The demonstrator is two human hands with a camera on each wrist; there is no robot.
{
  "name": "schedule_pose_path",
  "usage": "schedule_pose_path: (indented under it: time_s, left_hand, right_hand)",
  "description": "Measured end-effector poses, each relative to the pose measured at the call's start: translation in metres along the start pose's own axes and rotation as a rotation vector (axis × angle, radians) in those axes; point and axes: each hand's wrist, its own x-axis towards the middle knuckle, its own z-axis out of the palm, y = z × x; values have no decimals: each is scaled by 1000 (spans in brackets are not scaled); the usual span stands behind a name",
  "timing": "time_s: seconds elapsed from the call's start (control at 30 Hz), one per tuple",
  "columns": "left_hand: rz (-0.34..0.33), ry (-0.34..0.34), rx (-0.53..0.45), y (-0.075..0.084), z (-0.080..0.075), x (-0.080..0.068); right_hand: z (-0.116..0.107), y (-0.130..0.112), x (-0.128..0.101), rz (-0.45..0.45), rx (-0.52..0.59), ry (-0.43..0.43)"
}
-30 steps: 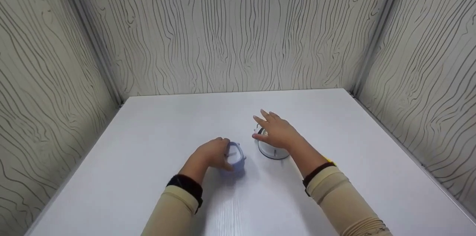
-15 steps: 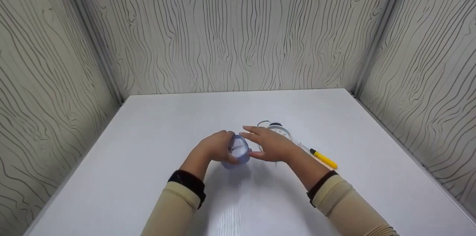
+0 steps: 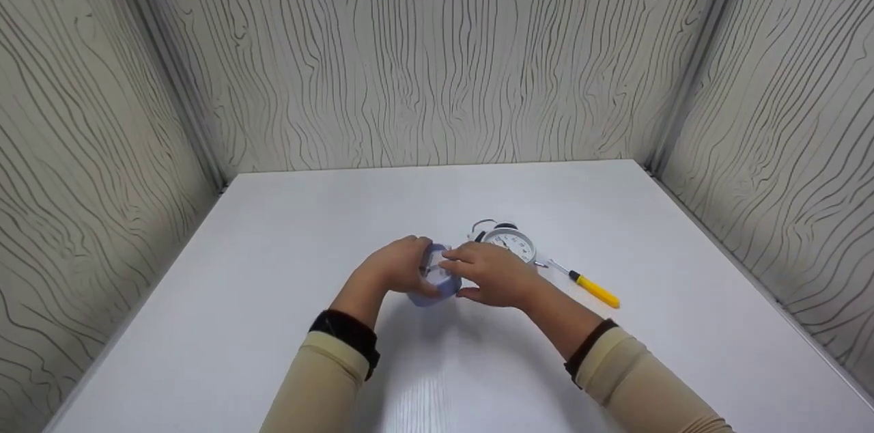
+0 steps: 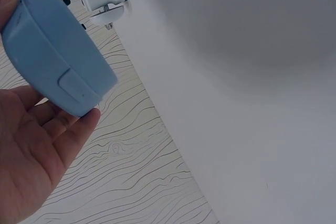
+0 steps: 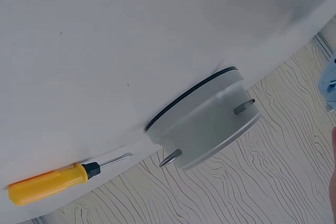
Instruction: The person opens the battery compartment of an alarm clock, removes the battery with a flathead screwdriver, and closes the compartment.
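A rounded light-blue plastic case (image 3: 437, 293) with a pale face is held tilted up from the white table in my left hand (image 3: 392, 268). In the left wrist view, fingers of my left hand (image 4: 39, 150) support the blue case (image 4: 58, 51) from below, and a rectangular tab and small black pegs show on it. My right hand (image 3: 495, 272) is at the case's right side, fingertips over its pale face and thumb by its lower edge. In the right wrist view just a sliver of that hand (image 5: 334, 174) shows, apart from the case (image 5: 329, 82).
Behind my right hand a white twin-bell alarm clock (image 3: 515, 242) lies face up, partly covered. To its right is a yellow-handled screwdriver (image 3: 595, 289), tip toward the clock. Patterned panels (image 3: 437, 57) wall in the white table (image 3: 307, 228) at the back and sides.
My right hand has moved from over the alarm clock leftward to the blue case, uncovering the screwdriver. My left hand has raised the case slightly and turned it; the right fingertips now overlap its face.
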Motion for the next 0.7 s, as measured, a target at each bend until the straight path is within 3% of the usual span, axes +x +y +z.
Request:
schedule_pose_path:
  time_s: [0.3, 0.57, 0.7]
  left_hand:
    - [0, 5, 12, 2, 2, 3]
    - [32, 18, 13, 3, -1, 1]
    - [57, 25, -12, 3, -4, 0]
  right_hand:
    - [5, -2, 2, -171, -246, 103]
    - [9, -4, 1, -229, -371, 206]
    - [10, -5, -1, -215, -406, 252]
